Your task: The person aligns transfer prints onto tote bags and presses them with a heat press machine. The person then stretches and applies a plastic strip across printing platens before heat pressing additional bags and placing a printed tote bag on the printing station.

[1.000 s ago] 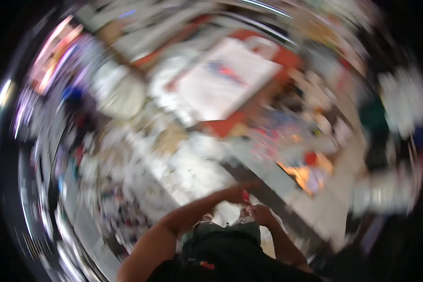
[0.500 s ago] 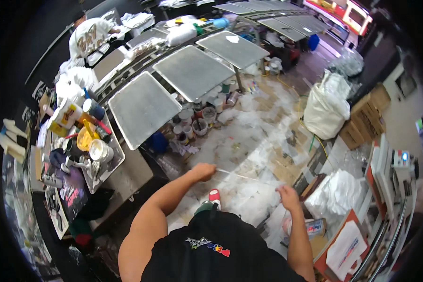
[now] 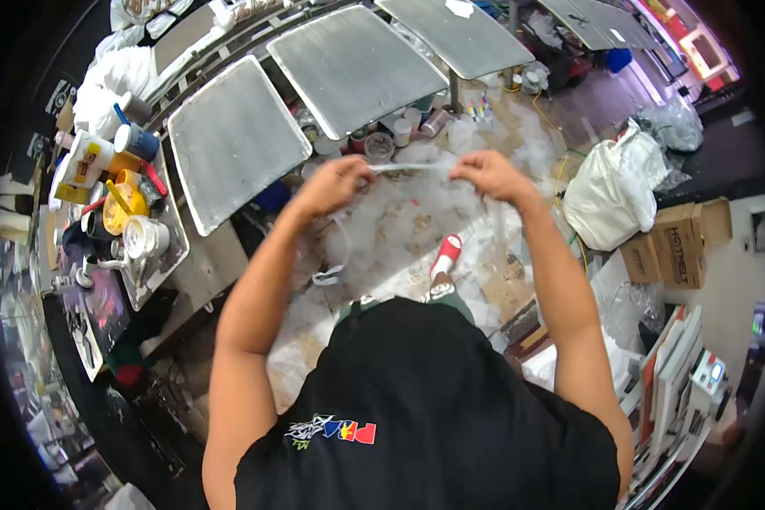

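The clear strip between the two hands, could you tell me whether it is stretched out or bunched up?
Stretched out: the clear strip runs taut from left hand to right hand.

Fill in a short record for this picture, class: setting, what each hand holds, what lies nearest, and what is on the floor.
Setting: workshop seen from above
Left hand: pinches one end of a thin clear strip
Right hand: pinches the other end, strip stretched level between both
Nearest: grey metal platens in a row
Left side: tray of paint pots
Floor: white scraps, white bag, cardboard boxes
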Demonstrator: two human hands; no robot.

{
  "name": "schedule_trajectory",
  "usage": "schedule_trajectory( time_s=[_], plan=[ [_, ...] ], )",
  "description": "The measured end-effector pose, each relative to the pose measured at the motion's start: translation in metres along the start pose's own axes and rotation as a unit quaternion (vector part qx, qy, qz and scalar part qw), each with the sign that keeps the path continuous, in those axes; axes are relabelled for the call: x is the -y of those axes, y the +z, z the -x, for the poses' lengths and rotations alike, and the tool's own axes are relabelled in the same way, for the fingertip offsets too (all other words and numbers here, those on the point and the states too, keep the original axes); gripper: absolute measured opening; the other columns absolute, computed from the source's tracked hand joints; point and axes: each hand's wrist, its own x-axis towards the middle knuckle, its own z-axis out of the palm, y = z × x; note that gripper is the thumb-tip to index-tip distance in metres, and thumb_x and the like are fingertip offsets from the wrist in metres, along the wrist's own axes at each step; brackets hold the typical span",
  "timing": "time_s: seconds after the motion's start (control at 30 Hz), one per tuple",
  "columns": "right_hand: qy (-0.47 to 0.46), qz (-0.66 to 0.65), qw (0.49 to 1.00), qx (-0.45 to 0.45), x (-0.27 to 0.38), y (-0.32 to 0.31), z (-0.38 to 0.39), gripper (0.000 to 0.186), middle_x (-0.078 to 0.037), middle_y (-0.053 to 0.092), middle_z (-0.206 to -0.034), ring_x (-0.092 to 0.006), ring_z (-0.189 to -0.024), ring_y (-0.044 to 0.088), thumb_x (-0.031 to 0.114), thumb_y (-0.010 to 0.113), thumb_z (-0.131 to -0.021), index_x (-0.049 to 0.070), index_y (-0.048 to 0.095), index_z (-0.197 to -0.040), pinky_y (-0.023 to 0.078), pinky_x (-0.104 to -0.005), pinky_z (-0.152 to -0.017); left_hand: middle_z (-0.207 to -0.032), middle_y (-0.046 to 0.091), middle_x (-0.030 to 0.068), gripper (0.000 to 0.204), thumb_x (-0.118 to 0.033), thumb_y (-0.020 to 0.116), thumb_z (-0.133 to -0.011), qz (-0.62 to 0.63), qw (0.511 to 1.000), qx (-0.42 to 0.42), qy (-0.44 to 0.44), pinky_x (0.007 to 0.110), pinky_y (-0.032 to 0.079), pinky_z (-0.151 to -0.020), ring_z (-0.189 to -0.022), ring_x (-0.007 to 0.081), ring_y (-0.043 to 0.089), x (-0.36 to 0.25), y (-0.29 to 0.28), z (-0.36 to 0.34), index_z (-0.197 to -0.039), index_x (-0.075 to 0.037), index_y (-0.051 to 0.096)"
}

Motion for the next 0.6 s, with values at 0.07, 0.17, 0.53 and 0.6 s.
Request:
schedule_trajectory(
  time_s=[0.07,0.17,0.53,0.6],
  plan=[
    [-0.024,0.004,1.0,0.002,-0.023,-0.048,-0.031,0.023,0.004,0.06,-0.071,-0.0043,-0.06,0.047,0.029,0.061,-0.092,0.009,0.071,-0.092,0.038,-0.0228,-0.05,-0.08,0.064,0.0042,0.023,-0.019,0.048,-0.098,-0.029,0.997,-0.062,-0.037,0.031,0.046,-0.072,-0.078,0.0152,0.056,0.009,-0.029,-0.015,-0.094,-0.005,0.066],
    [-0.074,-0.027,0.996,-0.033,-0.045,-0.112,-0.079,0.024,0.005,0.057,-0.072,-0.004,-0.058,0.045,0.031,0.06,-0.093,0.01,0.07,-0.093,0.043,-0.0242,-0.052,-0.072,0.058,0.0011,0.023,-0.017,0.048,-0.098,-0.015,0.987,-0.142,-0.072,0.028,0.044,-0.065,-0.069,0.0117,0.052,0.048,-0.047,-0.033,-0.094,-0.004,0.065],
    [0.017,-0.041,0.997,0.07,-0.101,-0.216,-0.235,0.026,0.003,0.051,-0.062,-0.0091,-0.06,0.051,0.03,0.059,-0.093,0.006,0.069,-0.09,0.047,-0.0275,-0.057,-0.066,0.061,0.0061,0.02,-0.018,0.05,-0.094,-0.118,0.892,-0.282,-0.334,0.031,0.044,-0.06,-0.061,0.0158,0.056,0.059,-0.034,-0.06,-0.09,-0.003,0.063],
    [-0.156,0.163,0.974,-0.031,-0.123,-0.224,-0.272,0.024,-0.007,0.065,-0.074,-0.0173,-0.072,0.062,0.025,0.058,-0.092,0.004,0.068,-0.09,0.05,-0.0352,-0.068,-0.067,0.061,0.0078,0.02,-0.017,0.05,-0.094,-0.111,0.888,-0.286,-0.343,0.034,0.046,-0.062,-0.063,0.0196,0.059,0.081,-0.04,-0.065,-0.089,-0.003,0.062]
  ],
)
